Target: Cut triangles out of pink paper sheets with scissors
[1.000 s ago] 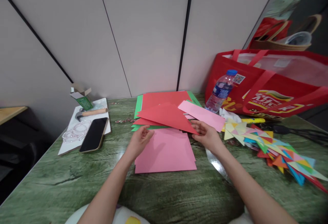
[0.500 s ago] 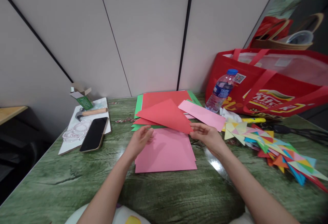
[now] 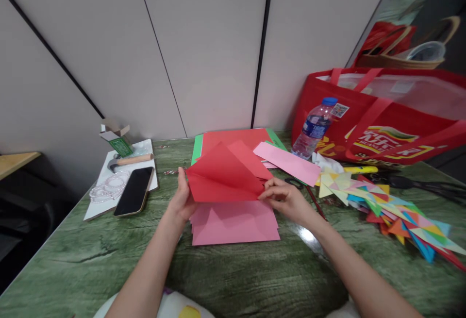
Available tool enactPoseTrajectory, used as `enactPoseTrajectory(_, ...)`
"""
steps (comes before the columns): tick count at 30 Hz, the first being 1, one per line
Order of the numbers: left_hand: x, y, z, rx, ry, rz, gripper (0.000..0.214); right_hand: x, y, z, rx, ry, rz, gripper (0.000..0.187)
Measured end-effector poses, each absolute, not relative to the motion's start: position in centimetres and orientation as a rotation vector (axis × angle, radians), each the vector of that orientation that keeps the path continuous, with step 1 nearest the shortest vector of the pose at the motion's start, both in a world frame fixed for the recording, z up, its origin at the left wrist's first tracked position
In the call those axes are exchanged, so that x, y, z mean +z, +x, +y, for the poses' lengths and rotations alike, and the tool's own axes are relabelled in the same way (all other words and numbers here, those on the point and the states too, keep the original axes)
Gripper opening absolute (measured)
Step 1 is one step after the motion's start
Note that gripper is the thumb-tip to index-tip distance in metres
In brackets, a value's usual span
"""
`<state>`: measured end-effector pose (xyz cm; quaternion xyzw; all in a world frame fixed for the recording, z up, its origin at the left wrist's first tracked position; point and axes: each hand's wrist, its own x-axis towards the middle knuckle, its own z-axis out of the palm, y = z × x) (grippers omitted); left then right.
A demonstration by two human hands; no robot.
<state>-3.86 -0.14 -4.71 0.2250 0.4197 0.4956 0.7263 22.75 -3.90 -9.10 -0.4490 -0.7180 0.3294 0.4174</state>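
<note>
A red sheet of paper [image 3: 225,177], partly folded, is raised between both hands above the pink paper sheets [image 3: 235,228]. My left hand [image 3: 182,199] holds its left edge, thumb up and fingers behind the sheet. At the lower right corner, my right hand [image 3: 286,199] pinches the paper between thumb and fingers. Another red sheet [image 3: 251,155] with a slanted edge lies just behind. Farther back are red paper [image 3: 236,136] and green paper [image 3: 198,148]. A pink paper strip [image 3: 287,162] rests to the right.
On the left are a phone [image 3: 134,189], a hammer [image 3: 131,160], clear beads [image 3: 109,186] and a small green box [image 3: 120,143]. On the right stand a water bottle [image 3: 315,128] and a red bag [image 3: 382,124], with colourful folded paper pieces [image 3: 396,216] in front.
My left hand has moved left and taken hold of a red sheet. The sheet has come up and opened toward me, covering more of the pink sheets; my right hand has shifted slightly nearer me.
</note>
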Motion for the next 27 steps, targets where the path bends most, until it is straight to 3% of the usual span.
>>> enactPoseTrajectory(4, -4.5, -4.1, -0.4, 1.094, 0.474, 0.939, 0.023, -8.9, 22.6, -4.2, 0.811, -1.135, -1.87, 0.011)
enactPoseTrajectory(6, -4.5, -4.3, -0.6, 1.094, 0.499, 0.949, 0.011, -8.5, 22.5, -4.4, 0.837, -1.157, -1.9, 0.021)
enactPoseTrajectory(11, -4.6, -4.4, -1.2, 1.021, 0.586, 0.95, 0.034, -7.8, 22.2, -4.7, 0.838, -1.176, -1.894, 0.029)
enactPoseTrajectory(16, -4.1, -4.5, -1.6, 0.905, 0.625, 0.948, 0.036, -8.2, 22.5, -4.5, 1.068, -1.283, -1.628, 0.035)
enactPoseTrajectory(22, -3.2, -5.3, -1.8, 0.857, 0.647, 0.952, 0.038, -7.9, 23.5, -4.5, 1.568, -1.013, -1.222, 0.033)
enactPoseTrajectory(27, -3.2, -5.7, -1.5, 0.912, 0.655, 0.926, 0.04, -7.5, 23.8, -4.9, 1.552, -0.94, -1.396, 0.042)
